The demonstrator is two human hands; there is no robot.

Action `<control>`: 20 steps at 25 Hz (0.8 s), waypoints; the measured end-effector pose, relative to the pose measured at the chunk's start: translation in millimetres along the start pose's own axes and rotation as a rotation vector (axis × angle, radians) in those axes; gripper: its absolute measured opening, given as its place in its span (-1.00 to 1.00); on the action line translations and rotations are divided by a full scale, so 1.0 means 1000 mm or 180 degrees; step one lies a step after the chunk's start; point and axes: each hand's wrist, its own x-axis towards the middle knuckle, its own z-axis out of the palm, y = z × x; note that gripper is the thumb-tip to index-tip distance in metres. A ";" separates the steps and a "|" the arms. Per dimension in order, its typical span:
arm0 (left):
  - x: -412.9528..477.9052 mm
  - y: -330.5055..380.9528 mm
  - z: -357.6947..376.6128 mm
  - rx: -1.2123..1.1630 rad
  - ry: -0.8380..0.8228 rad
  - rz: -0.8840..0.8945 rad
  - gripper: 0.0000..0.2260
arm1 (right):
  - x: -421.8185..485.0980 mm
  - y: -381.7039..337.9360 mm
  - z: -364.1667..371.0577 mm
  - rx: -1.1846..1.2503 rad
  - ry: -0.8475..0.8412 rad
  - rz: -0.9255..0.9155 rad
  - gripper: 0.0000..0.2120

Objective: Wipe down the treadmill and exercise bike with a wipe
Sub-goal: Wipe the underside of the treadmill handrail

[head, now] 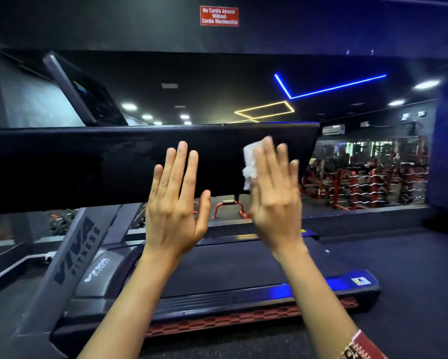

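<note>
Across the middle of the frame, the black console panel (88, 164) of the treadmill (75, 255) runs left to right, and both hands are raised flat before it. The left hand (175, 203), at centre, holds nothing, its fingers (182, 164) straight and close together. The right hand (276, 200), just right of it, presses a white wipe (251, 161) onto the panel near its right end with straight fingers; the wipe shows past their left edge. The belt (230, 268) lies at lower centre. A red sign (219, 16) hangs at top centre.

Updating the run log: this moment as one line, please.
step: wiping treadmill console | left hand: open, flat against console | right hand: pressing wipe on console
</note>
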 end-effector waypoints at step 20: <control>-0.016 -0.043 -0.022 0.0132 -0.0026 0.0042 -0.53 | -0.021 -0.038 0.016 -0.0192 -0.0205 -0.1083 -0.41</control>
